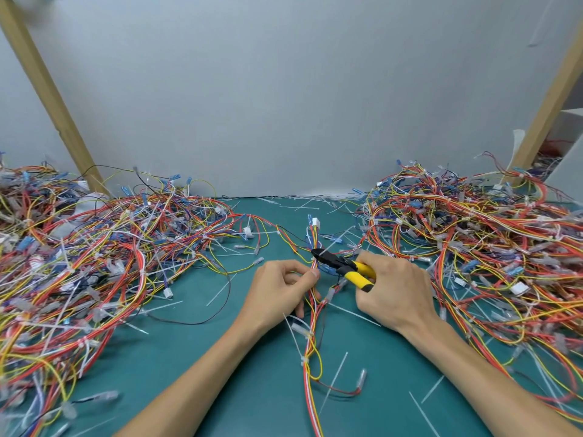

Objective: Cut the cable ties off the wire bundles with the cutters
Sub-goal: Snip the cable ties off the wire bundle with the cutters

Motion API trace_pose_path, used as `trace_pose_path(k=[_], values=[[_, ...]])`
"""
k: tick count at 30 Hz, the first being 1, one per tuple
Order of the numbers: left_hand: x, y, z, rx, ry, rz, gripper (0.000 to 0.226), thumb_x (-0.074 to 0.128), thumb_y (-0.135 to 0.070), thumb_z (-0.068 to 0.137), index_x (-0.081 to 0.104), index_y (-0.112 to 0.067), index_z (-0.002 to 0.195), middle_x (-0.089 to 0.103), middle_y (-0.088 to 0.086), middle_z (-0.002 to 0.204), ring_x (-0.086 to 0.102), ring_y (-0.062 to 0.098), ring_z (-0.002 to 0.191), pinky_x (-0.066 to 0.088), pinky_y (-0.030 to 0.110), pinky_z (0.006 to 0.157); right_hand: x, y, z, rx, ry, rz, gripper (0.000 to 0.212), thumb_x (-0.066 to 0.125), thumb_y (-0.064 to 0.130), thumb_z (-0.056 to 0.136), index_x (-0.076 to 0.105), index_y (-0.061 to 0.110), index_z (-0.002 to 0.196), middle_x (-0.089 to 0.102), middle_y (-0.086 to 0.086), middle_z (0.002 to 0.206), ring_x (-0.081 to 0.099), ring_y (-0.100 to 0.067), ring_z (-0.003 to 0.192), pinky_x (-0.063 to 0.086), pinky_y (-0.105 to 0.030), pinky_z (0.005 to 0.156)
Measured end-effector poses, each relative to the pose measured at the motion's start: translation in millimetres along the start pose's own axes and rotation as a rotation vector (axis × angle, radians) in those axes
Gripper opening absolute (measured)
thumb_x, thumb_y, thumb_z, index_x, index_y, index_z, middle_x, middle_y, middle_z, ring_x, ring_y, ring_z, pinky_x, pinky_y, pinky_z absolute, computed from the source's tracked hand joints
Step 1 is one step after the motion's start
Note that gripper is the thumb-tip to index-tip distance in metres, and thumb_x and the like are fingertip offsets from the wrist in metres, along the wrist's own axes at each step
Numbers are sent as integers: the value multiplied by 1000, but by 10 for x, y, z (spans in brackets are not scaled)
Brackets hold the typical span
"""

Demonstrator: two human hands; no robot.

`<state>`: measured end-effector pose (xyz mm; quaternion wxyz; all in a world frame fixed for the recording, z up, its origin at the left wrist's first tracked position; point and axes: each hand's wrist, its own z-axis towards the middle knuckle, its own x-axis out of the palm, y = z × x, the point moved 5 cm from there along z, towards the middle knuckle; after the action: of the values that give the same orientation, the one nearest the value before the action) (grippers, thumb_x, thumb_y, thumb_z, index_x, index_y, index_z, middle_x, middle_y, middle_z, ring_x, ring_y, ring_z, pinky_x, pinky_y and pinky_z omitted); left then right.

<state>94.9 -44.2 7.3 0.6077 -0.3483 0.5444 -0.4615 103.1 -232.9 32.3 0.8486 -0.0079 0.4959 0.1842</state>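
Head view: a teal desk (252, 389) runs up to a pale grey wall (284, 89), with a slanted wooden post (47, 89) at the left and another wooden post (549, 99) at the right. A large left pile of wires (94, 263) in red, yellow, blue and white covers the desk's left side, and a similar right pile of wires (489, 247) covers the right side. Loose cut ties (334, 383) lie scattered on the bare mat between them.

In the middle gap a wire bundle (310, 351) runs away from the person, ending in a white connector (315, 221). The left hand (277, 288) has its grip pinching the bundle between thumb and curled fingers. The right hand (397, 291) has its grip wrapped round the yellow handles of the cutters (344, 266). The cutters' black head points left and reaches the bundle just above the left thumb; whether the blades are parted cannot be told. A white cable tie (304, 361) sits on the bundle nearer the person, between the two forearms.
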Motion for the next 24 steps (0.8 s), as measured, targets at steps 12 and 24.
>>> trace_pose_path(k=[12, 24], values=[[-10, 9, 53, 70, -16, 40, 44, 51, -35, 100, 53, -20, 59, 50, -5, 49, 37, 7, 43, 29, 20, 46, 9, 14, 3, -6, -6, -14, 15, 64, 37, 77, 54, 26, 80, 50, 7, 57, 45, -25, 57, 23, -26, 47], [-28, 17, 52, 88, -38, 97, 43, 36, -47, 91, 31, -22, 56, 29, -8, 55, 26, 13, 56, 23, 33, 59, 76, 48, 7, -59, 88, -33, 39, 67, 34, 77, 57, 20, 112, 56, 3, 92, 51, -24, 88, 38, -34, 80]])
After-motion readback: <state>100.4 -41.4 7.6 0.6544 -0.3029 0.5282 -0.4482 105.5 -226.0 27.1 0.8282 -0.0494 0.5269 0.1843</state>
